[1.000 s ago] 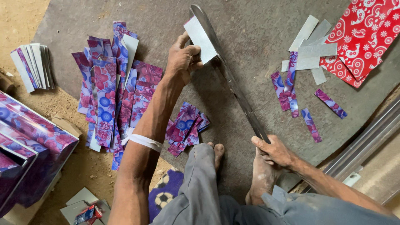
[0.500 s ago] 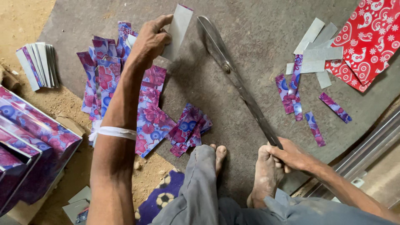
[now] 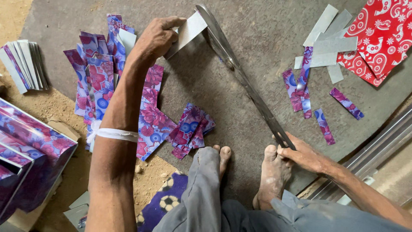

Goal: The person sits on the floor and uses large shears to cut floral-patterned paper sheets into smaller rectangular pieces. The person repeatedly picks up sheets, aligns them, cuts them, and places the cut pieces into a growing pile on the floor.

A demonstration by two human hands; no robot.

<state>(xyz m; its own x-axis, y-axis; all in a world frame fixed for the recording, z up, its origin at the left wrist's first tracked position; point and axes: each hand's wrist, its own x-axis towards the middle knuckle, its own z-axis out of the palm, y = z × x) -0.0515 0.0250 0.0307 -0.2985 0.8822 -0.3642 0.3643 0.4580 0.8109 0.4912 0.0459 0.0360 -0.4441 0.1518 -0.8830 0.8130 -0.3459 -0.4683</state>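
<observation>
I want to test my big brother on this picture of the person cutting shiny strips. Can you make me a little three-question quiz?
1. True or false: the left hand holds a plain grey metal strip up against the blades of the long metal shears.
2. What does the right hand grip?
A. the red patterned sheet
B. the lower handle end of the shears
C. the white wristband
3. Fill in: the heap of purple flowered strips lies on the person's ____ side.

Key: 1 true; 2 B; 3 left.
</observation>
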